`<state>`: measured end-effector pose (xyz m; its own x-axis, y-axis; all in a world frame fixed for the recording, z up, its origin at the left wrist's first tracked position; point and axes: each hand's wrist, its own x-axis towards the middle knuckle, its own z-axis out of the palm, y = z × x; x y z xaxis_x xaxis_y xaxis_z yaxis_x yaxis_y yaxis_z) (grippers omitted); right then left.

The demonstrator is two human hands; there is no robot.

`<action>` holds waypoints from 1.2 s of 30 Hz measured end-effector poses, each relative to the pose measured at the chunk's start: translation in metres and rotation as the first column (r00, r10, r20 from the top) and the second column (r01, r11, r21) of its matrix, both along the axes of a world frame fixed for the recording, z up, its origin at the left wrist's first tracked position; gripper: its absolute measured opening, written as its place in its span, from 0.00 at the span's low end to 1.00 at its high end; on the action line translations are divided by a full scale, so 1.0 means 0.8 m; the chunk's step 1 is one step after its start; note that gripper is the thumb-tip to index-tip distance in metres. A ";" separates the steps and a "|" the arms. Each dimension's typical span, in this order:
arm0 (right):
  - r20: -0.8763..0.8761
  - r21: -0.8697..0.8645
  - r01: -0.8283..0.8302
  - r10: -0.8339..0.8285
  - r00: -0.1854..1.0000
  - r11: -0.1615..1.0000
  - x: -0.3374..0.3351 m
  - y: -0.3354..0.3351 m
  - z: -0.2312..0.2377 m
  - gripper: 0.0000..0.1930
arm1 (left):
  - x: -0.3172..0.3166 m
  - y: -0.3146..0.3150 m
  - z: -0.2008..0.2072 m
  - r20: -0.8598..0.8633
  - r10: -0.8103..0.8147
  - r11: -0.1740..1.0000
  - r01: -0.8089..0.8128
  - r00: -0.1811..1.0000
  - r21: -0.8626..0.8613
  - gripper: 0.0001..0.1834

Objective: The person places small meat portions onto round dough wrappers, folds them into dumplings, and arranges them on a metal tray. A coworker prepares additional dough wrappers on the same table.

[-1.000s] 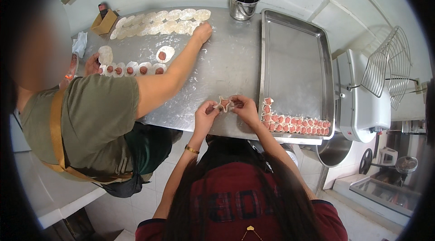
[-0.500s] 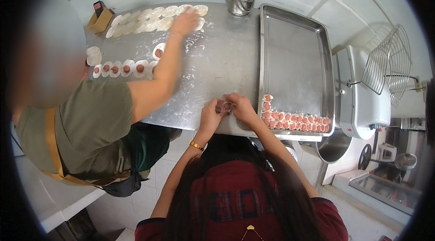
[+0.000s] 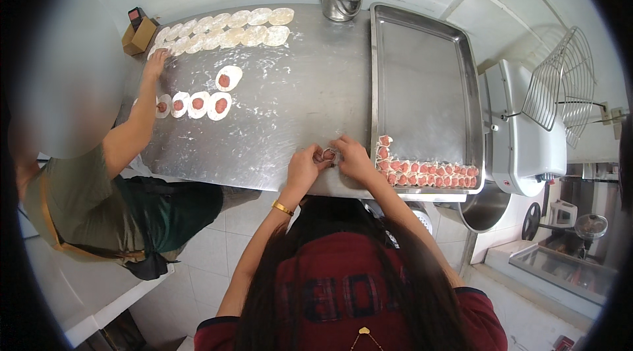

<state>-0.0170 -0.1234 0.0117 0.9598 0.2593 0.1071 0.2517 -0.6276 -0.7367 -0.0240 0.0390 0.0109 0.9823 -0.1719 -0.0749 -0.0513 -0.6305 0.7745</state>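
Note:
Between my two hands, near the table's front edge, is a small dumpling (image 3: 328,154) with pink meat filling showing in its open top. The fingers of my left hand (image 3: 307,165) are curled round its left side. On its other side, my right hand (image 3: 351,158) pinches the wrapper's edge. Just right of my hands, a large metal tray (image 3: 374,87) holds rows of open-topped dumplings (image 3: 432,175) along its near side. Left of me on the table lie flat wrappers topped with meat filling (image 3: 220,106), and one more (image 3: 228,78) sits behind them.
A co-worker's hand (image 3: 157,63) reaches to the plain round wrappers (image 3: 237,29) at the back of the floured steel table (image 3: 316,87). A metal bucket (image 3: 343,4) stands at the back. A small cardboard box (image 3: 139,35) sits at the far left; a white machine (image 3: 521,133) stands right of the tray.
The co-worker's arm has swung left, from the right end of the plain wrappers to their left end. My hands stay in place round the dumpling, with small finger shifts.

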 end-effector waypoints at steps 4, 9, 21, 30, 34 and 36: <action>-0.116 0.020 -0.004 0.006 0.993 1.000 0.002 0.003 0.001 0.21 | 0.007 -0.002 -0.003 -0.026 -0.009 1.000 0.009 1.000 0.015 0.15; -0.002 -0.019 0.077 -0.078 0.997 0.997 0.002 0.004 0.000 0.19 | 0.011 0.007 -0.007 -0.051 -0.039 0.992 0.032 0.998 -0.125 0.13; -0.009 -0.015 0.089 -0.089 0.996 0.996 0.006 0.005 -0.006 0.18 | 0.017 0.007 -0.004 0.022 -0.014 0.990 0.017 1.000 -0.139 0.14; -0.048 0.023 0.019 -0.018 0.999 1.000 0.012 0.011 -0.004 0.16 | 0.021 0.006 0.002 -0.005 -0.025 0.986 0.024 1.000 -0.167 0.12; -0.061 -0.057 -0.011 0.008 0.998 0.998 0.013 0.019 0.000 0.19 | 0.032 0.027 -0.004 -0.039 -0.051 0.983 0.043 0.998 -0.178 0.09; -0.163 0.142 0.042 -0.019 0.986 0.989 0.015 0.016 0.003 0.18 | 0.051 0.055 -0.004 -0.039 0.012 0.995 -0.016 0.999 -0.101 0.08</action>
<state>-0.0049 -0.1104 0.0145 0.9748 0.2227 -0.0156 0.1046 -0.5173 -0.8494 0.0169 0.0829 0.0073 0.9814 -0.1667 -0.0954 -0.0120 -0.5490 0.8357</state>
